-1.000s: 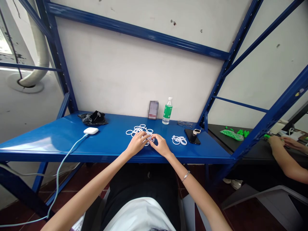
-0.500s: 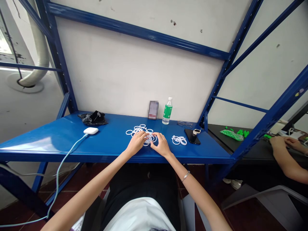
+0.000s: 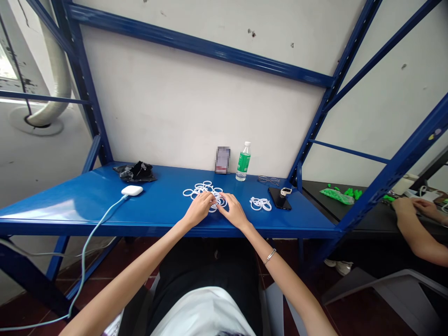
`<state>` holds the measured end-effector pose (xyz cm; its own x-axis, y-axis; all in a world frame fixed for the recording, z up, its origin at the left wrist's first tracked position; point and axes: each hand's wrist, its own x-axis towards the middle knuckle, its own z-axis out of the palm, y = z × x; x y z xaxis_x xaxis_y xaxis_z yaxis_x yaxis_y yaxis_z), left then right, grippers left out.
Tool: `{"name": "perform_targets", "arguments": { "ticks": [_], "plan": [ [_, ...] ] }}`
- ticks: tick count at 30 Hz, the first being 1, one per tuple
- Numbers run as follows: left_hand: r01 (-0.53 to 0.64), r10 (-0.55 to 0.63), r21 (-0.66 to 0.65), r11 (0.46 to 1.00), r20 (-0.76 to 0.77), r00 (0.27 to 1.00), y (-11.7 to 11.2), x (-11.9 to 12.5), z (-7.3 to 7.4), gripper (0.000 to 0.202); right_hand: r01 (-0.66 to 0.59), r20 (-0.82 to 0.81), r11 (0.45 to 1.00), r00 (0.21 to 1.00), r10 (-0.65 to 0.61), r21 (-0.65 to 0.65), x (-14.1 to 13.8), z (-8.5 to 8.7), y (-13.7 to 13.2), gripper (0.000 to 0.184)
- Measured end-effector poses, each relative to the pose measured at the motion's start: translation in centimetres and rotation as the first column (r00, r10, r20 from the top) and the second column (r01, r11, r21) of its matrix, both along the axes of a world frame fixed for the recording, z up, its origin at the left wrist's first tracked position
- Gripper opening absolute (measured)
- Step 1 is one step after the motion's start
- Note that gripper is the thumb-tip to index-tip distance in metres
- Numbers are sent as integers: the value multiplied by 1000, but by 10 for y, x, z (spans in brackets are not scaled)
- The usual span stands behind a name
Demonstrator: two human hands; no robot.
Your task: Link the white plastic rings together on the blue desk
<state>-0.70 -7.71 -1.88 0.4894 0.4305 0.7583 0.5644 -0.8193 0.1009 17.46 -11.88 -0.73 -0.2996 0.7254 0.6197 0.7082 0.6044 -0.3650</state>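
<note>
A loose pile of thin white rings [image 3: 207,184] lies near the middle of the blue table, partly covered by my hands. My left hand [image 3: 199,208] is at the pile's front edge, its fingers bent and closed on a white ring. Close beside it, my right hand [image 3: 234,211] curves its thumb and forefinger round a white ring at the pile's right side. The fingertips of both hands nearly meet, and they hide part of what they hold. To the right lies a smaller cluster of white rings [image 3: 260,204], apart from both hands.
Behind the pile stand a bottle [image 3: 243,162] and a blurred phone-like card [image 3: 222,160]. Glasses [image 3: 269,179] and a black phone [image 3: 276,197] with a watch lie right. A black bag [image 3: 136,171] and white charger [image 3: 132,190] with cable lie left. Another person's hands work far right.
My right thumb and fingers have drawn slightly closer to my left fingertips over the pile. The small cluster and everything else stay where they were.
</note>
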Motion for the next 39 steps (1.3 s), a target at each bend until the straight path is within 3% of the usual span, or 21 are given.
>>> {"name": "perform_targets", "arguments": {
  "ticks": [16,28,31,34,39],
  "plan": [
    [94,-88,-102,990,67,994,-3,-1,3,18,-26,45,999,999,24,41,2,-3,3,37],
    [80,-72,-113,990,77,994,-3,-1,2,21,-2,59,1000,998,0,31,2,-2,3,37],
    [44,-39,-83,996,66,997,-3,0,2,22,55,79,998,995,-57,25,1,0,1,38],
    [-18,21,-51,999,61,998,-2,-1,2,23,188,64,981,980,-191,44,0,0,0,40],
    [-162,167,-43,986,120,979,3,-2,-1,25,494,16,869,869,-494,21,6,-10,7,46]
  ]
}}
